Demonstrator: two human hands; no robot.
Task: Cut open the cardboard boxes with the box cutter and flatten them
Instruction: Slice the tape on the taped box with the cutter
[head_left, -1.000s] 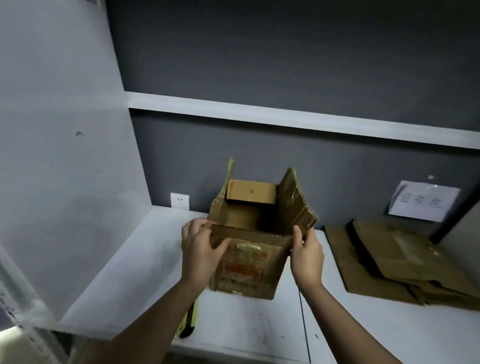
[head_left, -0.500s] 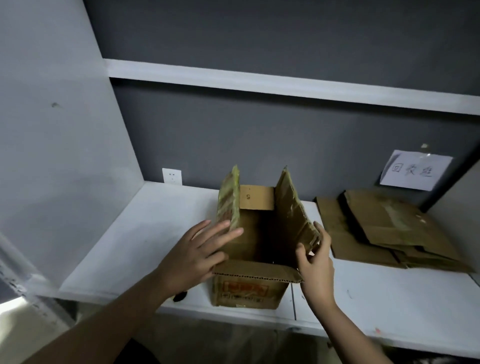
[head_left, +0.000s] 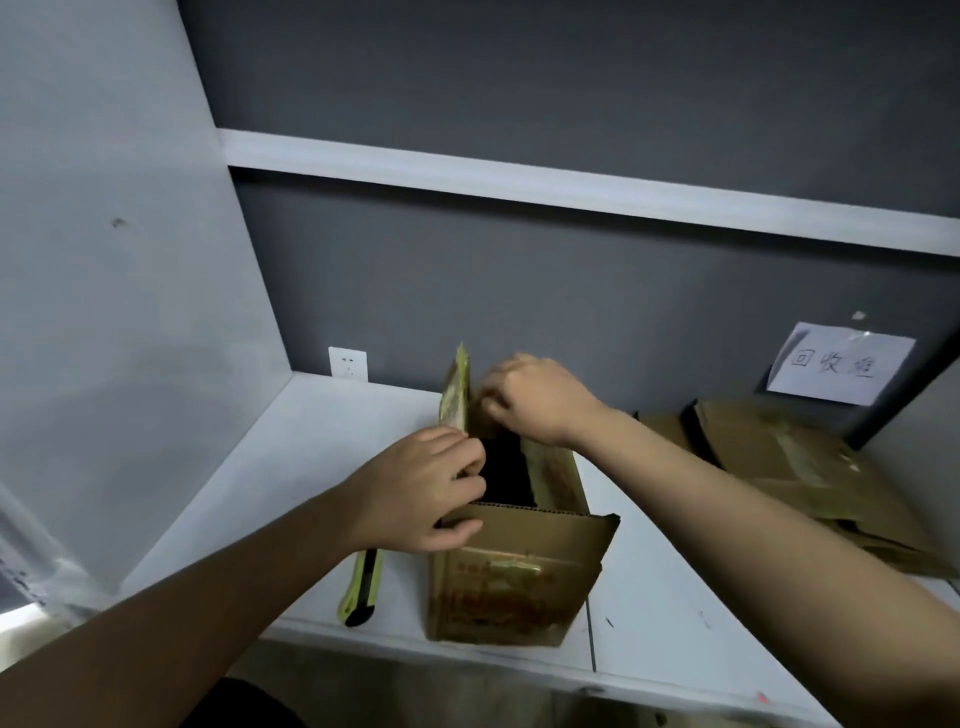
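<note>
Box: a brown cardboard box (head_left: 511, 577) stood upright at the front edge of the white shelf (head_left: 218, 493), its top open; the inside was dark and no contents could be made out.
Flaps: the left flap (head_left: 457, 389) stood upright, with yellowed tape on its outer face; the near flap (head_left: 540, 530) folded outward over the printed front face.
Left hand: the left hand (head_left: 426, 493) lay at the box's near-left top corner, its fingers (head_left: 467, 462) curled over the left wall's edge and gripping it at the base of the upright flap.
Right hand: the right hand (head_left: 535, 400) reached across the opening from the right, its fingers bent and pinching the upright flap near its top; the fingertips themselves were partly hidden behind the flap.
Box cutter: a yellow and black box cutter (head_left: 361, 587) lay flat on the shelf just left of the box, partly under the left wrist, touched by neither hand.
Open room: bare shelf spread to the left of the cutter up to the side wall, and between the box and the stack on the right.
Flattened cardboard: a stack of flattened boxes (head_left: 789, 467) lay on the shelf to the right, well apart from the box.
Back wall: a white power outlet (head_left: 348, 364) sat behind the box to the left; a paper sign (head_left: 841, 369) with handwriting hung above the stack.
</note>
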